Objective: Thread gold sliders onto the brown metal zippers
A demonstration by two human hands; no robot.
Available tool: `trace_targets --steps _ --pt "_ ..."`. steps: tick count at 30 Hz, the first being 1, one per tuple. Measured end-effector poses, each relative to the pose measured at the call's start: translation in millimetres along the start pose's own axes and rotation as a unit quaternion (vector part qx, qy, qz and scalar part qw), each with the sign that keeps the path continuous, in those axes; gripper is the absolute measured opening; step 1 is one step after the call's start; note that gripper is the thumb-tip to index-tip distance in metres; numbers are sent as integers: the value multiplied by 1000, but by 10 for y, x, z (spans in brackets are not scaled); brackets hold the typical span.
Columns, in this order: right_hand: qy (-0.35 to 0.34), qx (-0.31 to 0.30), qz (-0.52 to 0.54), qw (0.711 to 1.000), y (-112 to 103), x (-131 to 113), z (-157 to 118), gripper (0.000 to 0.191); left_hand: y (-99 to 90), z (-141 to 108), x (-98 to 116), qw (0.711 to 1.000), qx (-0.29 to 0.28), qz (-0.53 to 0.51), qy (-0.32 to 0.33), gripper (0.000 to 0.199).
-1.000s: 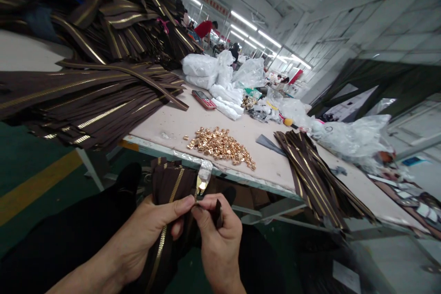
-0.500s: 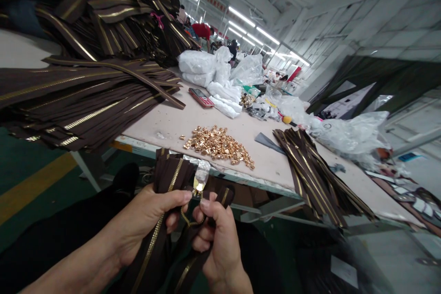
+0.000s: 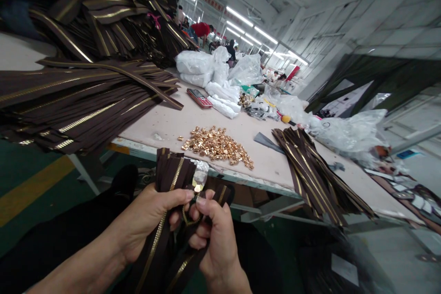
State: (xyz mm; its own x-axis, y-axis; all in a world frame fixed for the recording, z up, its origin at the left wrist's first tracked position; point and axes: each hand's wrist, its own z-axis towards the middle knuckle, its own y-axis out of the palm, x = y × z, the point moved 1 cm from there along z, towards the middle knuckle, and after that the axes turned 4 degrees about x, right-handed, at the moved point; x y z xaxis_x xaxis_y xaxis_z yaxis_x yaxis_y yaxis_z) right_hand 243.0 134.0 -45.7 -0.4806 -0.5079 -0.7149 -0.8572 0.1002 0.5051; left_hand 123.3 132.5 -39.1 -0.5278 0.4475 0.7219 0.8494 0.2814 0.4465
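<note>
The left hand (image 3: 148,220) and right hand (image 3: 217,243) are gripping a brown zipper (image 3: 168,170) with brass teeth, the fingers (image 3: 206,202) pinching a gold pull loop (image 3: 189,221). A heap of gold zipper sliders (image 3: 217,147) is lying near the surface's (image 3: 155,121) front edge, left of a stack of brown zippers (image 3: 313,174).

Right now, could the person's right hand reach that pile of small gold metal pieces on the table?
Probably yes, once it lets go: the right hand is closed on a brown zipper, but the small gold metal pieces lie just past the table edge, with nothing visible between.
</note>
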Motion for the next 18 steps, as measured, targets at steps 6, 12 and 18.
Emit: trace_targets --steps 6,12,18 --pt "-4 13 -8 1000 -12 -29 7 38 17 -24 0 1000 22 -4 10 29" --pt "-8 12 -42 999 -21 -97 40 35 4 -39 -24 999 30 -20 3 28" --pt "-5 -4 -71 997 -43 -144 98 32 20 -25 -24 999 36 -14 6 28"
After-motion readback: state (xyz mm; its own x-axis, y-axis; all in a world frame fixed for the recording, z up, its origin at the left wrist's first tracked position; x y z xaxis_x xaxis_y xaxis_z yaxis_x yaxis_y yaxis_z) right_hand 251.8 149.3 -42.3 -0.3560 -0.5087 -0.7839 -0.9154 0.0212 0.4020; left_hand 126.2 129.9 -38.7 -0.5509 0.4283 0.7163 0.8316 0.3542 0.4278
